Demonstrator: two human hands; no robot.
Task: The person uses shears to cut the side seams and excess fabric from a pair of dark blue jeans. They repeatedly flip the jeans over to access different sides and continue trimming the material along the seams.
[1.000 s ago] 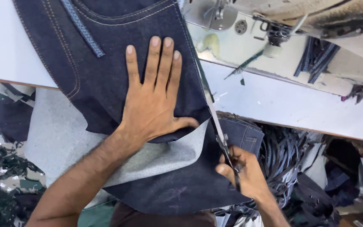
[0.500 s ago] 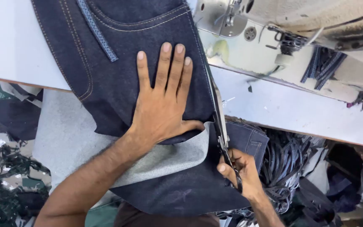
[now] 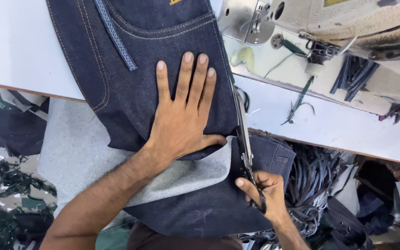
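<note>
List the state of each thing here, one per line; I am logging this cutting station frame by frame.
Left hand: flat, fingers spread, pressing the denim.
Right hand: closed around the scissors' handles.
Scissors: blades along the denim's right edge; open or shut unclear.
Denim piece: spread on the table, lower part hanging over the edge, pale underside folded up.
Sewing machine: no fabric under it.
White table: partly covered.

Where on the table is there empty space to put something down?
The white table is bare left of the dark denim, beyond the orange-stitched edge. Another free strip lies right of the scissors, below the sewing machine, with only threads. It is crowded in the middle: left hand flat on the denim, right hand holding the scissors.
</note>
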